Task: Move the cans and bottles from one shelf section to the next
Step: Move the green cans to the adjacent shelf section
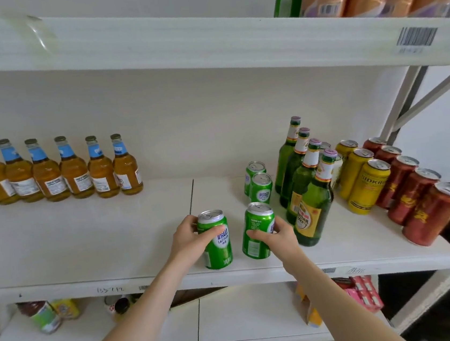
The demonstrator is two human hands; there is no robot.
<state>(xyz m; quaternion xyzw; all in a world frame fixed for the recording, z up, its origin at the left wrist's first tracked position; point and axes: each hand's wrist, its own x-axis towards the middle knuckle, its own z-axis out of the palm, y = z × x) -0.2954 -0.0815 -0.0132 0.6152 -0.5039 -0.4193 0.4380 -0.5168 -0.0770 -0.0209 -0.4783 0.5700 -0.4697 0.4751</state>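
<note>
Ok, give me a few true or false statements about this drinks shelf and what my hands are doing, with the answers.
1. The left hand grips a green can. True.
2. The right hand holds nothing. False: it grips a second green can.
3. Six amber bottles stand in the left section. True.
4. The yellow cans lie on their sides. False: they stand upright.
5. The red cans stand left of the green bottles. False: they stand right of the green bottles, beyond the yellow cans.

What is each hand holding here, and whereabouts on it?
Left hand grips the left green can around its upper body; right hand grips the right green can around its middle.
</note>
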